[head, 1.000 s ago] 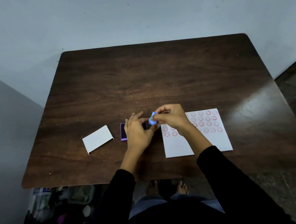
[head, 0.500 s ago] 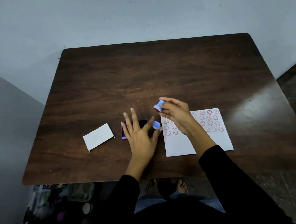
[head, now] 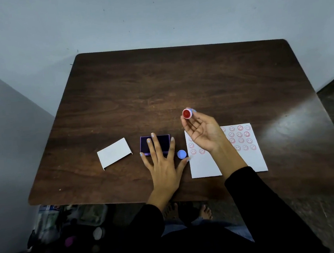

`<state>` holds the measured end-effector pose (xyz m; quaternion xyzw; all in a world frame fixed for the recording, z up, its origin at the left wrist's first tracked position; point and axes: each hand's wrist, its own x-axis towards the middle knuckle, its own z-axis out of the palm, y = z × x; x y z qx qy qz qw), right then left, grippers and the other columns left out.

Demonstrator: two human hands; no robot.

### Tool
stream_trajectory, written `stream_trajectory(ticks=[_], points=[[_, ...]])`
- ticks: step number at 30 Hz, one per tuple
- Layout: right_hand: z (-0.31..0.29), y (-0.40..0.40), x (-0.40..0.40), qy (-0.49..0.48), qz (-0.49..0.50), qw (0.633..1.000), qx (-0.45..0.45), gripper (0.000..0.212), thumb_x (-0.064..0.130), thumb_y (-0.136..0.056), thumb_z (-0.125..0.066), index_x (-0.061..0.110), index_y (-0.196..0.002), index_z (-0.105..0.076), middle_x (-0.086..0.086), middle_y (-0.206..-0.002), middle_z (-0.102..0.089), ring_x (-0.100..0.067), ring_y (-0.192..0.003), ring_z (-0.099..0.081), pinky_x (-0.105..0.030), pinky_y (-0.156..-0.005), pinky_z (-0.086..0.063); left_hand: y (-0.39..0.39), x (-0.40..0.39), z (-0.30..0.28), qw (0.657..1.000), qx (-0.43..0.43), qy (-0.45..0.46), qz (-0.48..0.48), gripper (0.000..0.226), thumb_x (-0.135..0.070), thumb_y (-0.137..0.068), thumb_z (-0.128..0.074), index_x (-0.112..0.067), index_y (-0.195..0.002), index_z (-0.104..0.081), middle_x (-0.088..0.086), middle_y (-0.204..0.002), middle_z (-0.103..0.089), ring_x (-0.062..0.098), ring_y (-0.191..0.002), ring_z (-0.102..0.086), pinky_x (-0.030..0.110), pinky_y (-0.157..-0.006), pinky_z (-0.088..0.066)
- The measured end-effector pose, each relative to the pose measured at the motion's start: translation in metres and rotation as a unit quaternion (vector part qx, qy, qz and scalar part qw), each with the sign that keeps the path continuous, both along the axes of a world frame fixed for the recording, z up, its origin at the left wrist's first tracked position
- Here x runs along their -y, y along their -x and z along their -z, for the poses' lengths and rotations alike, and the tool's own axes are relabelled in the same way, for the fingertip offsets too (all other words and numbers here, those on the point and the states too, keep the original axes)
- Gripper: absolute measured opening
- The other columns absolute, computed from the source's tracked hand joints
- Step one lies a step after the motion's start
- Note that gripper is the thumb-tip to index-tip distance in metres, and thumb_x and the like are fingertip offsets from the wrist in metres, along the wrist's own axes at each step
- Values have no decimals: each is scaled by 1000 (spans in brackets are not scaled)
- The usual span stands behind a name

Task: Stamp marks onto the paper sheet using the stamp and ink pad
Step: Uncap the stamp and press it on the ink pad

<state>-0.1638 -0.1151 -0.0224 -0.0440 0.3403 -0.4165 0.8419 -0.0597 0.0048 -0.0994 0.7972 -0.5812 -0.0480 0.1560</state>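
We hold the stamp in our right hand, pinched at the fingertips and lifted above the table, with its red face turned up toward us. Under this hand lies the paper sheet; its upper part is already filled with rows of red smiley marks, and the lower part is blank, so we judge the task is partly done and more marks are to be made. Just left of the sheet stands the small blue cap, and beside it the purple ink pad, open. Our left hand rests flat with spread fingers on the pad and grasps nothing. Further left lies a white lid.
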Motion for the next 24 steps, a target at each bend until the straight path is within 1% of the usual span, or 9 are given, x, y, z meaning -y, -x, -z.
stream_trajectory(ticks=[3, 6, 9, 12, 14, 17, 19, 21, 24], points=[[3, -4, -1, -9, -6, 1000, -8, 10, 3, -87, -59, 0, -91, -67, -12, -83, -75, -18, -83, -72, -30, -77, -60, -21, 1, -11, 997, -68, 36, -31, 88, -74, -78, -38, -22, -147, -24, 13, -159, -2, 25, -146, 5, 50, -115, 1], [9, -9, -2, -11, -13, 999, -28, 11, 7, -86, -61, 1, -94, -66, -13, -86, -75, -20, -90, -70, -30, -75, -60, -61, 10, -24, 989, -139, 22, -53, 107, -75, -66, -56, -10, -146, -27, 9, -159, -14, 21, -148, -2, 44, -118, 0], [14, -17, -4, 21, -37, 995, -86, 12, 9, -86, -63, 3, -96, -66, -11, -87, -76, -18, -88, -71, -26, -70, -60, -98, 20, -31, 990, -125, -58, -15, 115, -71, -54, -71, -11, -144, -32, 7, -158, -17, 21, -148, -2, 43, -118, 3], [20, -35, -8, 101, -71, 970, -209, 15, 8, -86, -63, 4, -100, -65, -8, -92, -72, -16, -88, -69, -22, -70, -59, -115, 26, -32, 988, -105, -109, 17, 119, -68, -47, -77, -15, -144, -33, 7, -158, -20, 21, -148, -2, 47, -118, 6], [25, -48, -13, 190, -88, 924, -321, 23, 5, -84, -65, 0, -106, -64, -6, -90, -69, -15, -85, -66, -21, -73, -58, -119, 29, -30, 987, -103, -125, 22, 118, -65, -46, -80, -18, -143, -35, 7, -157, -22, 22, -148, -3, 47, -117, 8], [31, -61, -21, 340, -122, 802, -475, 24, 6, -77, -72, 5, -101, -69, -7, -90, -71, -13, -83, -66, -23, -82, -53, -118, 30, -29, 986, -107, -123, 24, 112, -60, -45, -83, -21, -141, -39, 9, -157, -23, 24, -148, -5, 48, -117, 8], [33, -66, -26, 417, -155, 728, -522, 23, 7, -74, -74, 9, -96, -72, -8, -92, -74, -15, -83, -69, -24, -84, -52, -117, 32, -30, 987, -107, -118, 25, 107, -58, -46, -83, -24, -139, -43, 11, -156, -24, 26, -148, -6, 46, -117, 6], [35, -70, -30, 458, -178, 686, -537, 23, 8, -73, -74, 10, -96, -72, -9, -93, -75, -18, -85, -70, -31, -86, -54, -116, 34, -31, 987, -112, -115, 24, 101, -56, -47, -84, -25, -136, -47, 13, -156, -24, 27, -147, -7, 45, -118, 5], [36, -74, -33, 493, -199, 646, -547, 24, 10, -74, -73, 10, -98, -71, -9, -96, -75, -22, -89, -69, -40, -86, -54, -116, 39, -34, 984, -127, -121, 28, 94, -52, -48, -86, -27, -132, -52, 15, -155, -24, 29, -147, -7, 45, -118, 1]])
